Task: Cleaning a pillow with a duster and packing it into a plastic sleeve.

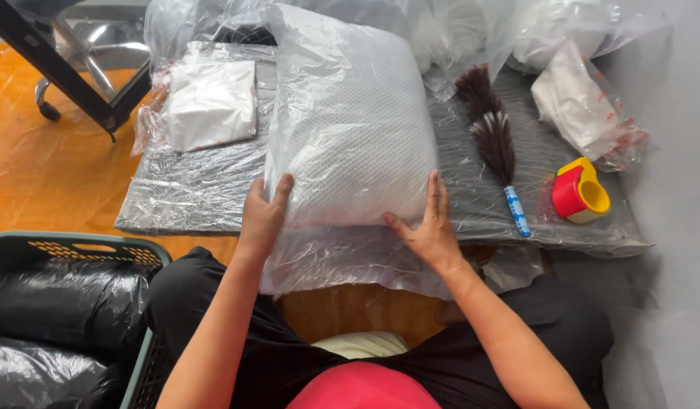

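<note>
The white mesh-textured pillow in its clear plastic bag [350, 121] covers the middle of the grey plastic-wrapped board [191, 189] beneath it, and its far end runs into a heap of clear bags [456, 30] cut off by the top edge. The left hand [260, 216] has its palm and thumb hidden against the pillow's side. The blue handle of the dark feather duster [492, 132] carries markings too small to tell. The green plastic crate [77, 246] holding black bags is cut off at the left and bottom edges. The metal chair base [85, 60] shows only partly at the top left.
</note>
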